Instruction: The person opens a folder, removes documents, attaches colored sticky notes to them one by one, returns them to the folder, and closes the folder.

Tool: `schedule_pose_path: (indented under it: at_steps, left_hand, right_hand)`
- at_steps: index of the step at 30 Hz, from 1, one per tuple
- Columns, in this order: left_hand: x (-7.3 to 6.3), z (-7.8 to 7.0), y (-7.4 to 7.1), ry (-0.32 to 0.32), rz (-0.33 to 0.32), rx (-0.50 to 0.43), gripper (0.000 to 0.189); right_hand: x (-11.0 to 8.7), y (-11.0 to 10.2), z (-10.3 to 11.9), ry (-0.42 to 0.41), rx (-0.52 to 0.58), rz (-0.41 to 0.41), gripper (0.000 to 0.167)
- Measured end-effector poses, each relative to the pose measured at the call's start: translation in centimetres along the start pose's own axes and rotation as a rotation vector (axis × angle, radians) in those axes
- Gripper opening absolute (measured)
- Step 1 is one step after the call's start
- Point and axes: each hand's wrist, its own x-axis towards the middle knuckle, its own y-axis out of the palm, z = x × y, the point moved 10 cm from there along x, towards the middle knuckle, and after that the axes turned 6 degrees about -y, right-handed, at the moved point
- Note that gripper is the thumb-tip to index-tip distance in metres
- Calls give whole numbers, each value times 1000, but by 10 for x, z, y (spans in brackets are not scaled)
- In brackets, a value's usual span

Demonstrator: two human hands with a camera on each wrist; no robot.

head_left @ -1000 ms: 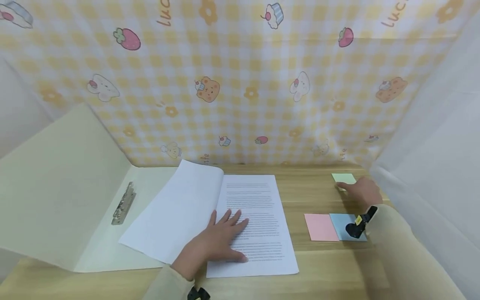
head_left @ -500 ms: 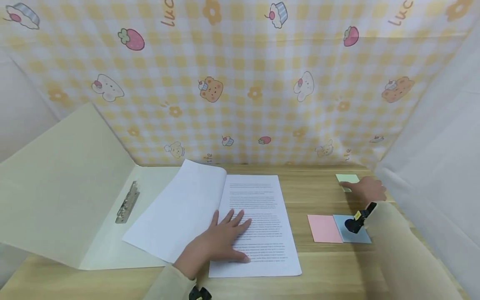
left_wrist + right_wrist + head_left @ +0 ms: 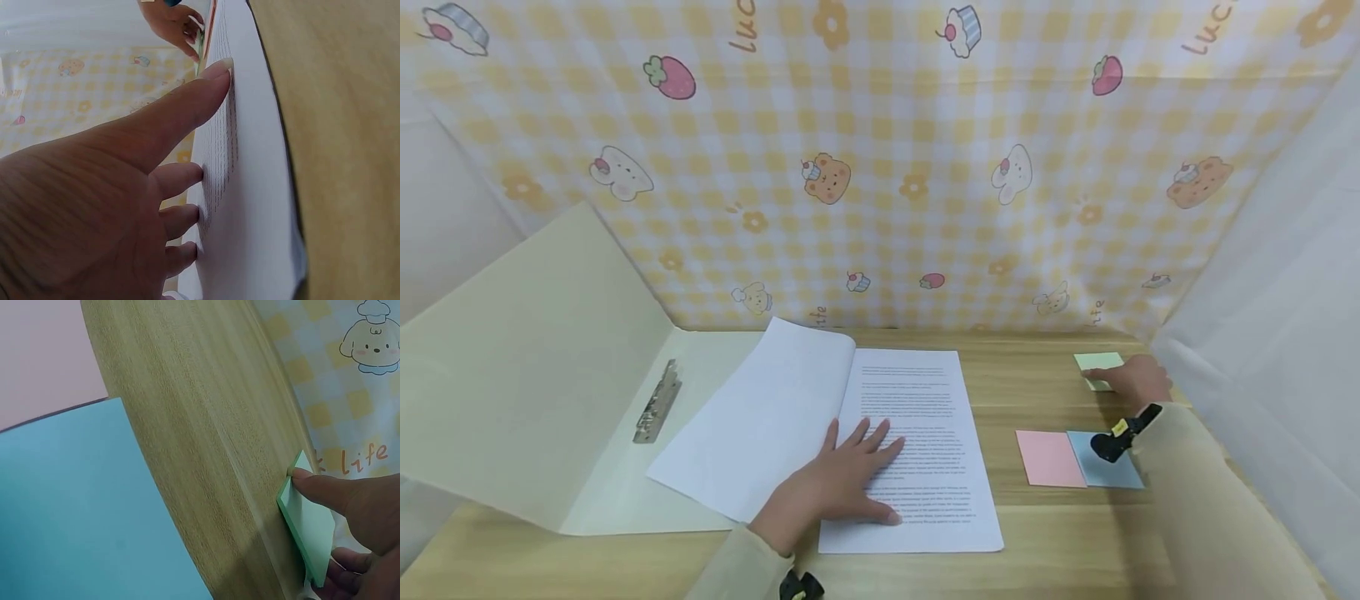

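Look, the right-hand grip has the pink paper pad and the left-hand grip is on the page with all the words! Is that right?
Not quite: the right-hand grip holds the green pad, not the pink pad, as the right wrist view shows. The left-hand grip is on the page with the words, as you said.

A yellow-and-white checked cloth (image 3: 880, 125) hangs before me, behind the worktop (image 3: 1037, 542); printed with strawberries, cupcakes, flowers, cartoon animals and lettering; horizontal crease noted at upper right. Plain white sheeting (image 3: 1285, 292), lightly wrinkled, borders the right side. A pale surface (image 3: 445, 192) flanks the left. Worktop finish: light wood grain. Lighting: soft, with faint shadows.
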Motion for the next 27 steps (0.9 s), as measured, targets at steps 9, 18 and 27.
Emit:
schedule_pose_path:
  at_steps: [9, 18, 27]
  left_hand:
    - [0, -1, 0, 5, -1, 12, 95]
    - [-1, -2, 0, 6, -6, 19, 96]
    - [-1, 0, 0, -1, -3, 26, 95]
  right_hand:
    - [-2, -2, 4, -51, 79, -38, 73]
    - [-3, 0, 8, -144, 159, 28, 65]
    - [-14, 10, 20, -209, 396, 134, 58]
